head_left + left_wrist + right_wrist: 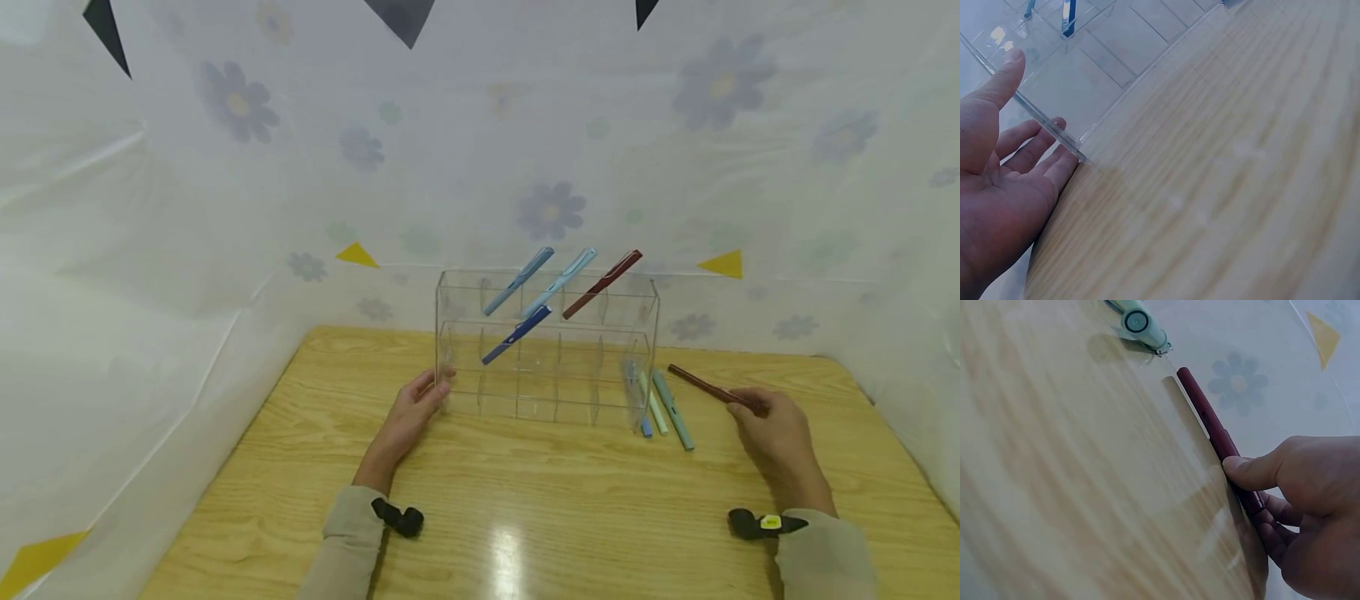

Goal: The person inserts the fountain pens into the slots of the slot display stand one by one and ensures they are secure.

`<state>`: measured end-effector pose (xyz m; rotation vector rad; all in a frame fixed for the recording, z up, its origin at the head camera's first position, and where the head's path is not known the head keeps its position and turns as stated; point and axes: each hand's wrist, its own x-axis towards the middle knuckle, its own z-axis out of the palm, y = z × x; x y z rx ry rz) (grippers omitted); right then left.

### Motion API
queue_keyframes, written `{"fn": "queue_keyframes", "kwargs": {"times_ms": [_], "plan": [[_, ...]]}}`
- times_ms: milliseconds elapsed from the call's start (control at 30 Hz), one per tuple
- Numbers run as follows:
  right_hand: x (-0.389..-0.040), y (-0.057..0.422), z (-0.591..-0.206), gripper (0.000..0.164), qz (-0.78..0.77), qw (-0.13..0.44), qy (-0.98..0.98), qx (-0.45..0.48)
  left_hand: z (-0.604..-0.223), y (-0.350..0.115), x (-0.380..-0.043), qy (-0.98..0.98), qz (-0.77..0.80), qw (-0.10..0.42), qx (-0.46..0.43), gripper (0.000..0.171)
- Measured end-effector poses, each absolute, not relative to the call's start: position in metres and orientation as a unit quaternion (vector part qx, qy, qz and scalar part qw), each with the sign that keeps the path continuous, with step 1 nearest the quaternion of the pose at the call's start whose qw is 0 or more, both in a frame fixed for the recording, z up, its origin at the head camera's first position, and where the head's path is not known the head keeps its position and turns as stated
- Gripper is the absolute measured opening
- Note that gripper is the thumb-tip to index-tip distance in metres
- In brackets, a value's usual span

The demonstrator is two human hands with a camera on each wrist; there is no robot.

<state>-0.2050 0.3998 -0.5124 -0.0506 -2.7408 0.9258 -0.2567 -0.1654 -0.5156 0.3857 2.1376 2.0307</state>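
A clear pen rack [536, 408] stands on the table, divided into compartments. Its upper row bears a steel-blue pen [519, 282], a light-blue pen [562, 279] and a dark red pen [603, 283]; a navy pen [517, 335] leans in a lower row. My left hand [411, 410] grips the rack's left side edge [1047, 122], thumb at the front and fingers behind. My right hand [776, 425] pinches another dark red pen [1200, 412] near one end, thumb against fingers, its other end pointing toward the rack.
Beside the rack's right end lie a green pen [673, 410], a pale green pen [655, 407] and a blue pen [647, 427], partly seen through the plastic. The wooden table [450, 517] backs onto a flowered white sheet [465, 167].
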Motion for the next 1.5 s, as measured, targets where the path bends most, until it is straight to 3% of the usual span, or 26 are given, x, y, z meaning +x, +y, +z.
{"fn": "queue_keyframes", "kwargs": {"times_ms": [167, 400, 567, 833, 1200, 1500], "plan": [[-0.203, 0.4, -0.513, 0.033, 0.319, 0.122, -0.939, -0.03, -0.516, -0.164, -0.258, 0.713, 0.684, 0.083, 0.129, 0.057], [-0.196, 0.398, -0.508, 0.051, 0.39, 0.105, -0.909, -0.103, -0.514, -0.164, -0.256, 0.709, 0.688, 0.084, 0.127, 0.053], [-0.195, 0.397, -0.498, 0.045, 0.45, 0.167, -0.869, -0.115, -0.514, -0.164, -0.256, 0.71, 0.688, 0.083, 0.129, 0.055], [-0.193, 0.392, -0.472, 0.016, 0.639, 0.24, -0.726, -0.082, -0.514, -0.164, -0.256, 0.709, 0.689, 0.077, 0.13, 0.054], [-0.189, 0.374, -0.433, 0.021, 0.732, 0.323, -0.594, -0.087, -0.516, -0.165, -0.257, 0.709, 0.687, 0.079, 0.134, 0.05], [-0.183, 0.36, -0.411, 0.029, 0.761, 0.374, -0.531, -0.003, -0.516, -0.165, -0.258, 0.709, 0.687, 0.075, 0.142, 0.053]]}}
